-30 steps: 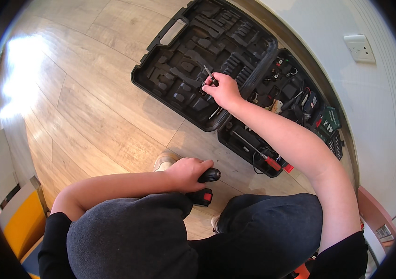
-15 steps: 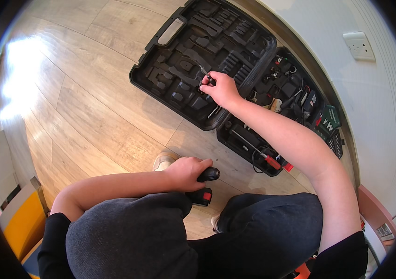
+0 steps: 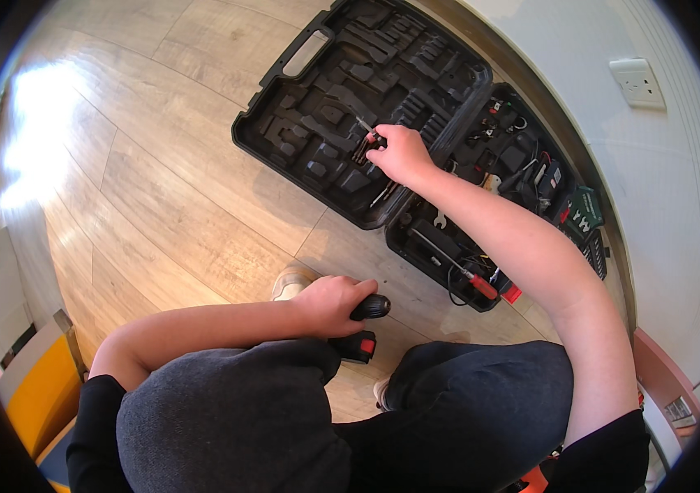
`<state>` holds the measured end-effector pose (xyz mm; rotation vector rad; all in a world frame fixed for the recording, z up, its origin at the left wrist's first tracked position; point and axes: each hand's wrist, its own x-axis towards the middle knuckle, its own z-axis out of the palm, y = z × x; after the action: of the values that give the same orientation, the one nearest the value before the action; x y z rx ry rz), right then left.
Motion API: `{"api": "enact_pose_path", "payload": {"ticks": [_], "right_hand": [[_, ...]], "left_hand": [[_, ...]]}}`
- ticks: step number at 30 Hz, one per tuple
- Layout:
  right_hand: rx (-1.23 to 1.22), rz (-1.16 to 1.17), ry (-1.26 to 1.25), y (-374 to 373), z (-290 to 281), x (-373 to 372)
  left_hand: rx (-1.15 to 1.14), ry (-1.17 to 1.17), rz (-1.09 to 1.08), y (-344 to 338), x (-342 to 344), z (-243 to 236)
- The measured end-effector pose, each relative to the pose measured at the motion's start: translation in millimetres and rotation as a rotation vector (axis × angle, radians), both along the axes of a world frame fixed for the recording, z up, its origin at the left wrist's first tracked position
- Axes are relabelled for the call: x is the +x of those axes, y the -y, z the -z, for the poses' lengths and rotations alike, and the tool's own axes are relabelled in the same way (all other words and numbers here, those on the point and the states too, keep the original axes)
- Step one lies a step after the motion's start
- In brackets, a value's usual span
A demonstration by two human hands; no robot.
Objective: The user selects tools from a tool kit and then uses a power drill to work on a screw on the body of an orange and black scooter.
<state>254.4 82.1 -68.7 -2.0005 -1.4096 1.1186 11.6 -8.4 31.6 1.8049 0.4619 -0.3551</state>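
Note:
My left hand (image 3: 329, 308) is wrapped around a cordless drill (image 3: 371, 307), its black chuck pointing right and its black-and-red battery below, between my knees. My right hand (image 3: 403, 154) is closed on a slim tool (image 3: 364, 126) with a dark grip and a grey metal tip; its exact kind is too small to tell. This hand is over the moulded lid half of an open black tool case (image 3: 253, 135). Just below the fingers, several thin drill bits (image 3: 359, 153) sit in the lid. Another thin metal piece (image 3: 380, 195) lies near the lid's lower corner.
The case's other half (image 3: 415, 251) holds a red-handled screwdriver (image 3: 481, 285), a small wrench (image 3: 440, 220), a green pouch of wrenches (image 3: 586, 207) and jumbled parts. Along the right runs a white wall with a socket (image 3: 637, 83). A yellow-and-grey chair (image 3: 41, 394) stands at the left.
My right hand has shifted slightly right with the slim tool, and more of the thin bits beneath it shows. My left hand and the drill have hardly moved.

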Motion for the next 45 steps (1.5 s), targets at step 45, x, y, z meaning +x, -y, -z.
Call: {"api": "enact_pose_path", "payload": {"ticks": [45], "right_hand": [[-0.107, -0.041, -0.320, 9.0, -7.0, 5.4]], "left_hand": [[0.007, -0.003, -0.001, -0.3, 3.9, 0.1]]}}
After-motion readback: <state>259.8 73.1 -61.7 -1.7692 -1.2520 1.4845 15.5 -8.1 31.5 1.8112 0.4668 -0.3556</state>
